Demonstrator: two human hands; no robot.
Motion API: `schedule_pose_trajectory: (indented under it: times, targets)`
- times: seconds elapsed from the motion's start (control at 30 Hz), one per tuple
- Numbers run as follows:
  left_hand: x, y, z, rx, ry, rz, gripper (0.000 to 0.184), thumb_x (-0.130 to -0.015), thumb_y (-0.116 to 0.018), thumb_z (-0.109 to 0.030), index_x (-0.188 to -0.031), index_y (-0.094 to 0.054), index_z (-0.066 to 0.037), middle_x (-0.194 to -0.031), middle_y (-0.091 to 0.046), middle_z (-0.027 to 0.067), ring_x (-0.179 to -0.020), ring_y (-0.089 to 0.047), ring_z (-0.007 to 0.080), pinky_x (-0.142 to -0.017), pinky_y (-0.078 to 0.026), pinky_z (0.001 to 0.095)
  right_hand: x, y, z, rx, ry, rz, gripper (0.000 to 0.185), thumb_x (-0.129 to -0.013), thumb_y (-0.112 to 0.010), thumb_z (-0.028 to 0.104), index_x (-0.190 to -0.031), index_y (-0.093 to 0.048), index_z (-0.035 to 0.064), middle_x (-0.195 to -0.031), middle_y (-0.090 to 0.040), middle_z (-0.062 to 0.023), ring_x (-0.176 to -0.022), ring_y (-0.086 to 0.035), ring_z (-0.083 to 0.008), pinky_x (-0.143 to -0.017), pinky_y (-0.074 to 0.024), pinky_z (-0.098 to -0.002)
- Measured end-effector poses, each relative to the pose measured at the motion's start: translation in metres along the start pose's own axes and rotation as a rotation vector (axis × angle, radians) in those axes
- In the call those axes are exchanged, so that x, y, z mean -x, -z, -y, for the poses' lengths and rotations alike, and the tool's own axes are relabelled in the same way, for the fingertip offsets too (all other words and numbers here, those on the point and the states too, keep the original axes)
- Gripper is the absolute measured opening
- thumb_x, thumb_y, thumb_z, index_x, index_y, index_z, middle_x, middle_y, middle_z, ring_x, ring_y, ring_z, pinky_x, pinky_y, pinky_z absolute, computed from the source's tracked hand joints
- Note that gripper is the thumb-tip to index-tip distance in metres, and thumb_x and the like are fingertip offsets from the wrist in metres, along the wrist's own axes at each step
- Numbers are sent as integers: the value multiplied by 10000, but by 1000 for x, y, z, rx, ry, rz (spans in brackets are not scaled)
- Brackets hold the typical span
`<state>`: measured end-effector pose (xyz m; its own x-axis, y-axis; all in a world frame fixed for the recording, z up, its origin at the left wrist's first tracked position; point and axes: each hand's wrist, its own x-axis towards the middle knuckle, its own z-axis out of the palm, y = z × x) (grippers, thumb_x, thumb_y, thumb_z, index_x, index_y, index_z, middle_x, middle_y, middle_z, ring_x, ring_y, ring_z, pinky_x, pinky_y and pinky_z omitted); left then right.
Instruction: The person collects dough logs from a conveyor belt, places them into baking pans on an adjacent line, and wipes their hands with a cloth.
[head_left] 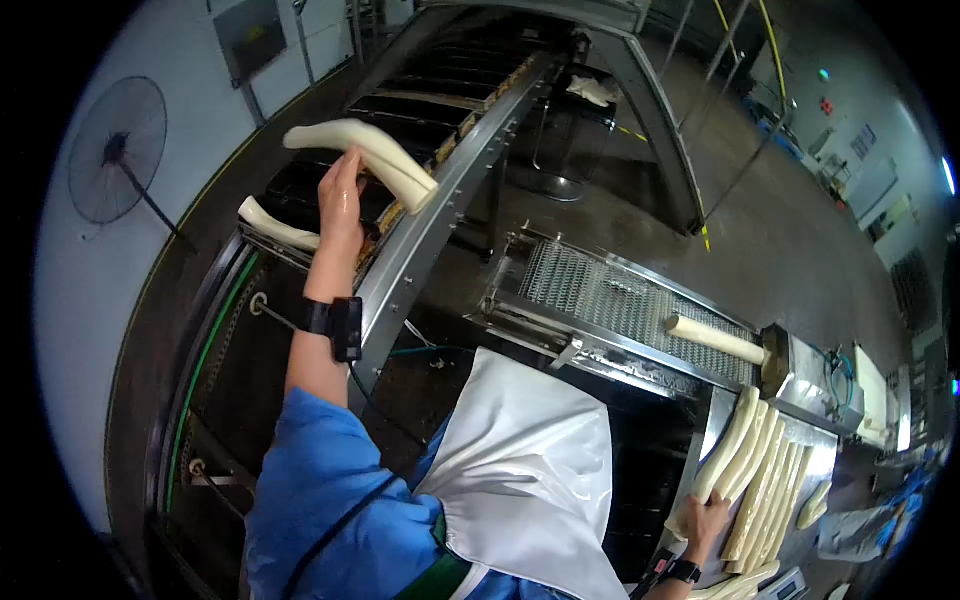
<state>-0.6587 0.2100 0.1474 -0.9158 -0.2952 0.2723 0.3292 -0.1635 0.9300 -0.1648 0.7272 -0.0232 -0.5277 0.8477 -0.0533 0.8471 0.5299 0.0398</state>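
Along the pale wall a round fan [117, 150] is standing beyond the dark tray line [298, 190], while a metal-framed mesh conveyor [600, 283] is lying between the two arms, carrying a single roll [718, 339] whose far end the metal housing [815, 375] is hiding. The left arm is reaching forward, its hand [342, 200] gripping a long dough strip [372, 150] above the trays; the right hand [707, 518] is touching the row of strips [765, 470] on the worktop [822, 455], its grip being too obscured to tell.
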Motion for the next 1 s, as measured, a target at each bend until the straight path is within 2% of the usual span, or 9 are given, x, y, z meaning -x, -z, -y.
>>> schedule_pose_trajectory:
  times: [0.1,0.23,0.4,0.47,0.57,0.63,0.77,0.9,1.0]
  targets:
    - [-31,81,56,-648,210,-354,775,-839,-565,-512,-1380,-340,-4,-1375,-402,213,-1295,-355,309,-1045,-288,379,-4,25,35,-949,29,329,487,-798,-608,356,-1134,-588,5,-1146,-542,-141,-927,-580,-277,-821,-467,-427]
    - [-39,160,96,-646,248,-517,828,-836,-570,-499,-1423,-237,-20,-1434,-296,217,-1333,-281,327,-1074,-257,399,12,129,148,-1558,140,291,529,-836,-537,363,-1240,-504,24,-1113,-551,-102,-1011,-520,-205,-888,-403,-295]
    - [-53,208,116,-469,463,-546,881,-829,-627,-408,-1441,-132,-15,-1482,-155,222,-1361,-186,342,-1072,-269,436,-96,200,184,-1622,1055,291,398,-903,-537,277,-1221,-508,39,-1192,-521,-132,-1114,-501,-234,-944,-405,-347]
    - [-12,173,62,-345,416,-641,812,-819,-660,-297,-1405,-186,6,-1401,-255,247,-1293,-292,341,-1017,-349,413,-139,257,227,-1485,995,280,371,-900,-523,314,-1094,-568,1,-1027,-614,-134,-892,-624,-225,-748,-532,-332]
    - [5,183,55,-222,315,-690,641,-813,-671,-210,-1298,-326,28,-1253,-395,237,-1159,-431,319,-938,-406,385,-107,332,340,-1601,1350,400,336,-916,-525,218,-1184,-513,15,-1061,-590,-150,-992,-601,-228,-884,-507,-348]
    - [13,198,56,-245,142,-689,569,-810,-671,-211,-1239,-380,24,-1185,-434,196,-1101,-446,287,-885,-412,377,4,375,410,-1683,1261,985,428,-930,-419,299,-1235,-512,13,-1148,-591,-170,-1020,-606,-251,-876,-503,-361]
    - [26,214,59,-538,8,-751,511,-802,-670,-196,-1193,-423,22,-1132,-448,167,-1091,-433,266,-929,-361,363,-42,366,490,-1166,1494,106,490,-892,-473,392,-1282,-509,98,-1295,-495,-129,-1148,-480,-245,-947,-415,-396]
    - [45,199,26,-1176,-289,-727,462,-795,-672,-184,-1180,-471,-26,-1177,-427,151,-1118,-421,274,-950,-341,383,-77,284,512,-832,1146,164,341,-836,-522,64,-1172,-581,41,-1191,-583,-141,-1088,-549,-258,-942,-433,-373]
    - [32,206,30,-676,-228,-568,485,-804,-649,-125,-1232,-444,-29,-1244,-423,157,-1194,-393,267,-1003,-306,367,-161,154,506,-368,1251,-50,403,-716,-643,125,-1099,-608,5,-1043,-647,-165,-960,-618,-270,-838,-481,-343]
